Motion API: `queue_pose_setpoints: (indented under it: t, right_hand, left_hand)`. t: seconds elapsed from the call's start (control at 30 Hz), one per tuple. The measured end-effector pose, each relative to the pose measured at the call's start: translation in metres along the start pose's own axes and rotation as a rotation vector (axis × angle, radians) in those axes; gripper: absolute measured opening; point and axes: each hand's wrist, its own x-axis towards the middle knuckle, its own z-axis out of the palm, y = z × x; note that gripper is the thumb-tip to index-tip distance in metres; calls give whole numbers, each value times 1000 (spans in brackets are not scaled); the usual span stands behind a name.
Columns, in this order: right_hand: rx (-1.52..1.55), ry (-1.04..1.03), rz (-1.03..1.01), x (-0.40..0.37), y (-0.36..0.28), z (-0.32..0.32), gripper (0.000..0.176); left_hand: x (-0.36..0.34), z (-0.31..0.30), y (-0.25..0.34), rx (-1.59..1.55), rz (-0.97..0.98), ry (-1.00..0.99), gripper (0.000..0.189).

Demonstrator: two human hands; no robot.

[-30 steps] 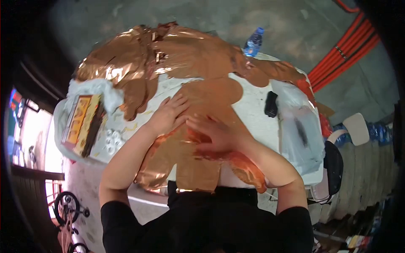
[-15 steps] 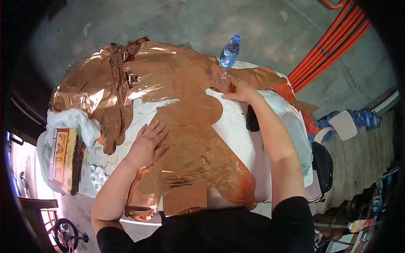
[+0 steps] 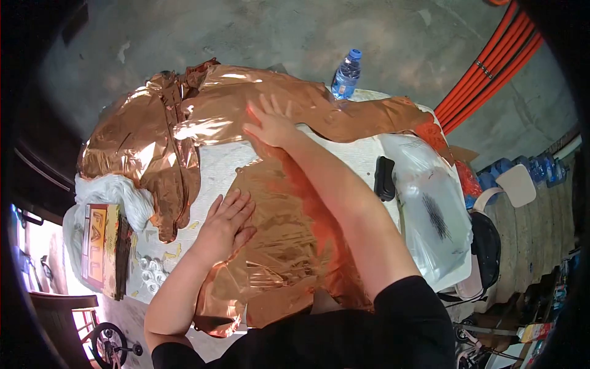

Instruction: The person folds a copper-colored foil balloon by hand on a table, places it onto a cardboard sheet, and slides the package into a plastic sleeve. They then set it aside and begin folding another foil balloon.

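A large shiny copper-coloured foil piece (image 3: 276, 215) lies over the white-topped table (image 3: 216, 157), reaching from near my body up to the far side. My left hand (image 3: 226, 226) rests flat on its left edge, fingers outstretched. Farther up, my right hand (image 3: 270, 123) lies on the upper part of the foil with its fingers spread. Neither hand grips anything. My right forearm hides part of the foil's right side. To the left, more crumpled copper foil (image 3: 132, 132) is heaped in thick folds.
A water bottle (image 3: 346, 75) stands at the far edge. On the right lie a black object (image 3: 385, 178) and a clear plastic bag (image 3: 430, 215). White plastic (image 3: 117, 194), a printed box (image 3: 101, 249) and several small white rolls (image 3: 150, 273) sit at left. Orange pipes (image 3: 488, 71) are beyond.
My right hand has moved left from the foil's right part to its upper middle and flattened out. My left hand stays on the left edge. The view has shifted slightly.
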Motion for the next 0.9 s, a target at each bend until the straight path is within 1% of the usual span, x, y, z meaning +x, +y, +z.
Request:
queue_pose_setpoints:
  t: [0.13,0.23,0.27,0.33,0.37,0.43,0.47,0.5,0.57,0.6,0.67,0.7,0.73,0.8,0.83,0.87,0.9]
  right_hand:
    - [130,87,75,33,-30,19,79]
    - [385,86,30,37,-39,11,81]
    - [384,83,35,35,-36,2,81]
    - [310,90,-120,21,-16,-21,81]
    - [142,133,-175,11,7,-31,73]
    - [-50,48,-250,-26,49,-77,56]
    - [-43,-118,-132,-39,64,-98,38]
    - [-189,-351,66,-52,82,-118,35]
    - [-226,-332,78,-79,124,-125,41]
    - [-226,-332,83,-89,132,-121,41]
    - [-261,-239,76,-107,143,-113,32]
    - [-277,-248,126,-104,142,-111,38]
    - [-276,-246,132,-106,144,-111,38]
    - [-206,-175,129,-111,144,-116,44]
    - [-207,-171,132,-114,158,-109,44]
    - [-175,8,-37,-117,179,-98,53]
    - [-140,186,-207,-118,182,-98,62]
  left_hand:
    - [2,-2,0,6,7,-22,58]
    - [0,0,0,0,-10,-28,53]
    - [0,0,-1,-2,-9,-28,53]
    - [1,-1,-1,-11,-9,-19,53]
    - [1,-2,0,-14,-4,-19,55]
    - [0,-2,1,-33,-3,-9,57]
    - [1,-2,0,-26,-7,1,57]
    - [0,0,0,-19,-8,6,57]
    - [1,1,-1,-23,-2,13,57]
    - [1,1,-2,-16,6,15,57]
    - [1,0,-1,-20,12,9,56]
    - [1,0,-1,-14,5,9,54]
    - [0,0,-1,-8,-5,6,52]
    - [0,0,-1,-2,-4,-3,53]
    - [0,0,0,0,-11,-4,53]
    - [0,0,-1,3,-8,-1,53]
    - [0,1,-1,-2,0,1,55]
